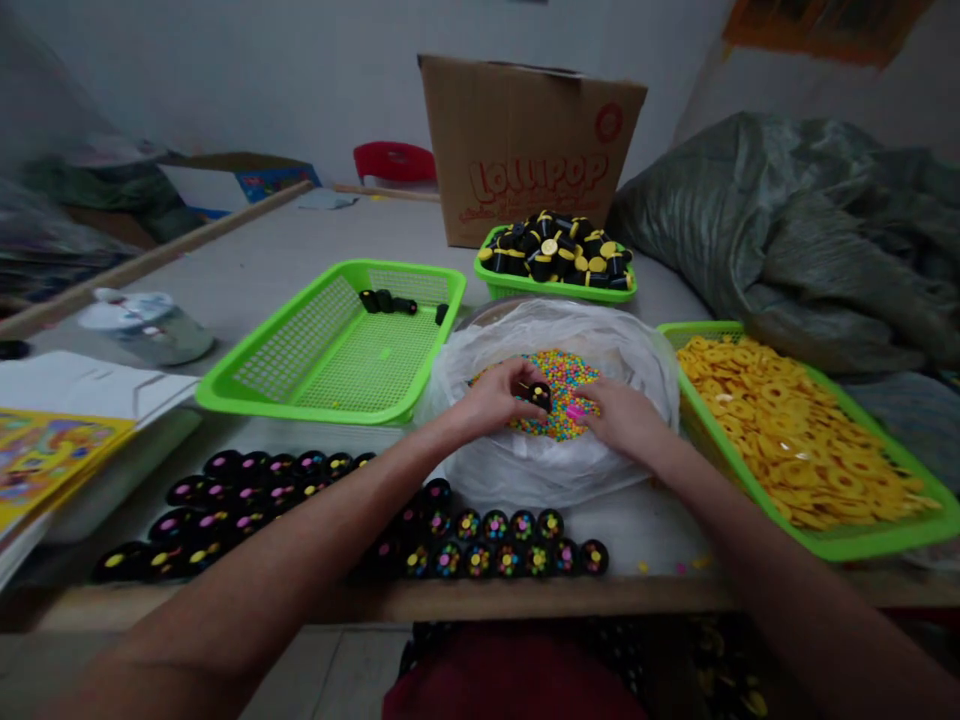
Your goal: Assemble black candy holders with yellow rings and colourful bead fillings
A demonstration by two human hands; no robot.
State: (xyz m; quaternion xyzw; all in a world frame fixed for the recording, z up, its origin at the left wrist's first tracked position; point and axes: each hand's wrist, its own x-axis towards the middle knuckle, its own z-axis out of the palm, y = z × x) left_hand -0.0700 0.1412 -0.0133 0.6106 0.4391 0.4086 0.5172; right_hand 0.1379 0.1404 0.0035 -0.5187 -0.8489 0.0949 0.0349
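My left hand grips a small black cup over a heap of tiny multicoloured candy balls. The candy lies in a white plastic bag spread open in a round container. My right hand is at the right side of the heap, its fingers closed on a small pink scoop, partly hidden by the fingers. In front of the bag, rows of black cups stand upright on the table; several hold coloured candy balls. My left forearm hides part of these rows.
A green basket with a few black pieces stands left of the bag. Behind is a basket of black, yellow-capped containers before a cardboard box. Yellow ring-shaped pieces fill the right basket. A lidded jar stands far left.
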